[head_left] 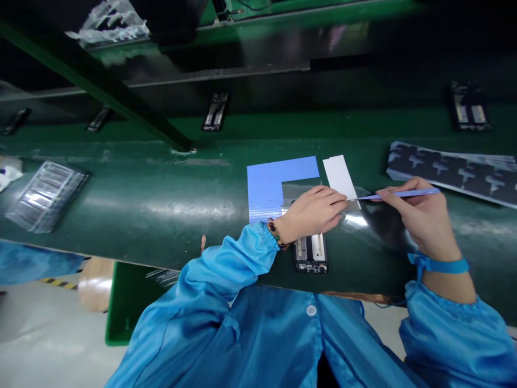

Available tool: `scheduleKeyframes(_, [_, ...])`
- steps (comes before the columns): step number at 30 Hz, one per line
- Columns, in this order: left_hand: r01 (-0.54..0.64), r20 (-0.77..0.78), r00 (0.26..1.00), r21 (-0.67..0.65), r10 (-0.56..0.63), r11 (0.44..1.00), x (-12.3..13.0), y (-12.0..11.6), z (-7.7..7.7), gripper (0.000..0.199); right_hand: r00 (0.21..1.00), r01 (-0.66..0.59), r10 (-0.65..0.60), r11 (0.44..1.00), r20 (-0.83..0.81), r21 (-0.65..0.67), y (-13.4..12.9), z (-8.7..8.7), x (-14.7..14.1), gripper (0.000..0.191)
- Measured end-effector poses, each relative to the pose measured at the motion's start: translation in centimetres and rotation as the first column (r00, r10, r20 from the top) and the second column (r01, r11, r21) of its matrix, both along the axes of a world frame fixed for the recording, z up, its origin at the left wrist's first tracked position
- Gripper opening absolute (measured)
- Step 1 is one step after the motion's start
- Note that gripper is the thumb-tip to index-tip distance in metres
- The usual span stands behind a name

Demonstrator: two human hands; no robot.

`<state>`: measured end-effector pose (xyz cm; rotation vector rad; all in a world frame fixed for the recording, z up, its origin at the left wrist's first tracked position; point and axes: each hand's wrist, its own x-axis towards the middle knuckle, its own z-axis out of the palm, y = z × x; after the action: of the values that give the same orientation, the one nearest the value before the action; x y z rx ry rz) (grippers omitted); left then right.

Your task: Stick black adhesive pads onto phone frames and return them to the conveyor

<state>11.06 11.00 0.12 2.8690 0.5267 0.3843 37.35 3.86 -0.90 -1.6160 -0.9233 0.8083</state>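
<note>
Slim purple-blue tweezers are gripped in my right hand, their tip pointing left and reaching the fingertips of my left hand. My left hand is bent with its fingers together, above the lower end of a white card. What its fingertips pinch is too small to make out. Partly under that hand lies an opened phone frame, its lower end showing. An L-shaped blue sheet lies to the left, and a glossy clear film spreads between my hands.
Dark printed strips are stacked at the right. Clear plastic trays sit at the left. Further phone frames rest along the back. A green post slants down to the bench; a green bin stands below its front edge.
</note>
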Motion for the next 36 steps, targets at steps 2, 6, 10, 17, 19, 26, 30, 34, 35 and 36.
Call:
scheduleKeyframes(2, [-0.004, 0.017, 1.0, -0.011, 0.004, 1.0, -0.3, -0.1, -0.2, 0.032, 0.999, -0.044, 0.044, 0.999, 0.007, -0.019, -0.1, 0.1, 0.1, 0.059])
scheduleKeyframes(6, [-0.011, 0.027, 1.0, -0.013, 0.011, 1.0, -0.6, -0.1, -0.4, 0.034, 0.998, -0.06, 0.059, 0.998, -0.007, -0.028, -0.4, 0.2, 0.0, 0.057])
scheduleKeyframes(10, [-0.016, 0.026, 1.0, -0.018, 0.016, 1.0, -0.4, -0.2, -0.5, 0.035, 0.998, -0.067, 0.067, 0.997, 0.012, -0.031, -0.5, 0.2, -0.2, 0.056])
scheduleKeyframes(17, [-0.024, 0.014, 1.0, -0.017, 0.024, 1.0, -0.3, -0.3, -0.4, 0.035, 0.997, -0.072, 0.072, 0.996, -0.018, -0.05, -0.6, 0.2, 0.0, 0.058])
scheduleKeyframes(19, [-0.024, 0.011, 1.0, -0.015, 0.024, 1.0, -0.3, -0.3, -0.4, 0.035, 0.997, -0.077, 0.076, 0.995, -0.018, -0.063, -0.7, 0.2, 0.1, 0.058])
scheduleKeyframes(26, [-0.031, -0.002, 1.0, -0.002, 0.031, 1.0, -0.3, -0.4, -0.3, 0.035, 0.998, -0.063, 0.064, 0.994, 0.003, -0.09, -0.5, 0.0, 0.2, 0.061])
scheduleKeyframes(30, [-0.038, -0.017, 0.999, -0.017, 0.038, 0.999, 0.0, -0.4, -0.4, 0.036, 0.998, -0.014, 0.011, 0.999, -0.066, -0.052, 0.0, 0.5, -0.1, 0.064])
scheduleKeyframes(34, [-0.039, 0.002, 0.999, -0.069, 0.039, 0.997, -1.3, -0.3, 0.1, 0.034, 0.976, 0.115, -0.098, 0.99, -0.196, 0.076, -1.0, 2.2, -0.9, 0.062])
scheduleKeyframes(35, [-0.039, 0.022, 0.999, -0.086, 0.041, 0.996, -2.2, -0.4, 0.4, 0.032, 0.971, 0.134, -0.11, 0.986, -0.212, 0.104, -1.8, 2.5, -1.5, 0.059])
scheduleKeyframes(36, [-0.04, 0.048, 0.998, -0.104, 0.045, 0.994, -3.4, -0.6, 0.7, 0.031, 0.969, 0.14, -0.111, 0.983, -0.22, 0.12, -2.8, 2.8, -2.2, 0.055])
